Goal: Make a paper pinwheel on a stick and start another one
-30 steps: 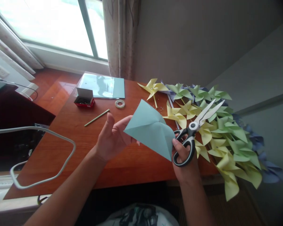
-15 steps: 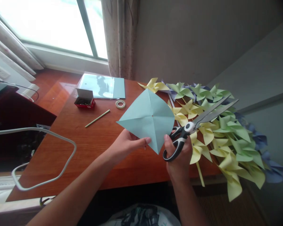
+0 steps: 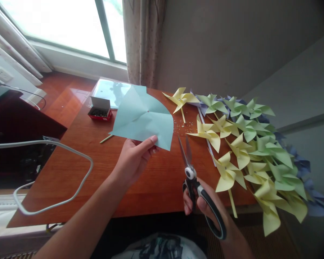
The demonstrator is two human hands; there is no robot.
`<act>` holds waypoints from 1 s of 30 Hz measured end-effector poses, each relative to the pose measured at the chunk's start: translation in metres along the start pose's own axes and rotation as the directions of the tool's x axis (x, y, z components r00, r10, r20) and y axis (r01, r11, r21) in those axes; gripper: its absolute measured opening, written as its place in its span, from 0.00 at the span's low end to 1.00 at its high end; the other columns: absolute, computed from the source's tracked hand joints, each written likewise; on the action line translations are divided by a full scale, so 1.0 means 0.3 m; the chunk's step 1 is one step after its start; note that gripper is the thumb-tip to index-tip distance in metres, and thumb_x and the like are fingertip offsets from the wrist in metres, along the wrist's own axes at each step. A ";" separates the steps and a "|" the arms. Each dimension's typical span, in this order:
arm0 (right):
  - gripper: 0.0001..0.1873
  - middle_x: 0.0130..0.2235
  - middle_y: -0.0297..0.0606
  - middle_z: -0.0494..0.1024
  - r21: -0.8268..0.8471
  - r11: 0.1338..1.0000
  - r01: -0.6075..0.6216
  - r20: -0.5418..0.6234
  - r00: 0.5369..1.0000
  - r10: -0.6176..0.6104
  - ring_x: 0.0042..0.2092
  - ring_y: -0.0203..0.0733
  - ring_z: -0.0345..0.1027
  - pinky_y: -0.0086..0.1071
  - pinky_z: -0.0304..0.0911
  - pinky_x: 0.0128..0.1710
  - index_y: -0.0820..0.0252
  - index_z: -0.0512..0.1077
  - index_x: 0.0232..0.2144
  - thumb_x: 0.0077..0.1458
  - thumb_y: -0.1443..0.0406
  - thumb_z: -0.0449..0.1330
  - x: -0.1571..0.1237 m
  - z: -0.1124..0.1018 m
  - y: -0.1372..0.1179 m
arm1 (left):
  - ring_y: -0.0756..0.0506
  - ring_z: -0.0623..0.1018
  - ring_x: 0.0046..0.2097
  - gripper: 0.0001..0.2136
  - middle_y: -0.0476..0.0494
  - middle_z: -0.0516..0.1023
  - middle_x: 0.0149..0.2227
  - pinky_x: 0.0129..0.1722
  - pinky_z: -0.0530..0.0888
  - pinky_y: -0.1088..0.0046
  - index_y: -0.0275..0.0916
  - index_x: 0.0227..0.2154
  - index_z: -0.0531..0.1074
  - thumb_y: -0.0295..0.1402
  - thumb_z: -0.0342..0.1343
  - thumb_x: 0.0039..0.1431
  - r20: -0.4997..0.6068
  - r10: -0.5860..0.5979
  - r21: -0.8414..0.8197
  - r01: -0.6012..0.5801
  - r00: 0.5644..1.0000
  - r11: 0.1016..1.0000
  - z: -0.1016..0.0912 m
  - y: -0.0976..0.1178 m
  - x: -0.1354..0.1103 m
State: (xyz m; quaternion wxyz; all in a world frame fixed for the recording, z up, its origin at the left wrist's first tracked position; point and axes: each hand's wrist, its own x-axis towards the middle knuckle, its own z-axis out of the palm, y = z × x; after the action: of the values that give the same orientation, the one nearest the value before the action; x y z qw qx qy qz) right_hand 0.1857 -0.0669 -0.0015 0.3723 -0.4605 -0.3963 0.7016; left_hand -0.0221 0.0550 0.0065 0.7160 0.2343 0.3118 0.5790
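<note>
My left hand [image 3: 133, 158] pinches the lower edge of a light blue paper square [image 3: 142, 117] and holds it up over the wooden desk [image 3: 102, 172]. The sheet shows crossed fold lines and a small dot at its middle. My right hand [image 3: 205, 210] grips the black-and-white handles of a pair of scissors [image 3: 190, 169]. Their blades are slightly apart and point up toward the sheet's lower right corner without touching it.
A heap of yellow, green and purple paper pinwheels [image 3: 245, 144] covers the desk's right side. Behind the sheet lie a red box of pins [image 3: 99, 109], a plastic sleeve of blue paper [image 3: 110, 91] and a green stick [image 3: 106, 139]. A white cable [image 3: 54, 147] loops at left.
The blue sheet went from in front of me up and left. My right hand swung the scissors from over the pinwheels down to the desk's front, blades now pointing up at the sheet.
</note>
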 end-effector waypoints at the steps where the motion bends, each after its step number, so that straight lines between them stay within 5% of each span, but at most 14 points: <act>1: 0.30 0.28 0.30 0.67 0.010 0.999 -0.034 0.027 0.999 0.034 0.28 0.34 0.65 0.30 0.62 0.31 0.58 0.65 0.38 0.50 0.40 0.67 -0.006 0.000 0.003 | 0.53 0.73 0.29 0.05 0.49 0.76 0.28 0.28 0.71 0.79 0.34 0.31 0.78 0.26 0.68 0.53 -0.008 0.003 -0.012 -0.004 1.000 1.000 0.002 0.000 0.000; 8: 0.30 0.29 0.31 0.66 -0.001 0.998 -0.056 0.089 0.994 0.056 0.29 0.34 0.65 0.28 0.62 0.31 0.59 0.64 0.38 0.53 0.42 0.66 -0.003 0.028 -0.008 | 0.52 0.74 0.30 0.05 0.46 0.78 0.29 0.29 0.72 0.78 0.33 0.30 0.79 0.28 0.69 0.54 0.000 0.004 0.098 -0.004 1.000 0.995 -0.001 -0.018 -0.001; 30: 0.28 0.30 0.33 0.68 0.002 0.998 -0.061 -0.004 0.998 0.061 0.29 0.36 0.64 0.30 0.61 0.30 0.59 0.68 0.36 0.48 0.43 0.69 0.021 0.050 -0.033 | 0.48 0.76 0.31 0.08 0.46 0.80 0.28 0.32 0.72 0.74 0.35 0.29 0.79 0.33 0.70 0.50 0.025 0.014 0.308 -0.021 1.000 0.951 -0.001 -0.027 -0.014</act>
State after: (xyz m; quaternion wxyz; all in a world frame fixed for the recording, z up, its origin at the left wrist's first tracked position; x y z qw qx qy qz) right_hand 0.1712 -0.0604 0.0091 0.3517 -0.4734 -0.3808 0.7121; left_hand -0.0172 0.0491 0.0014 0.6691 0.3521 0.3882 0.5269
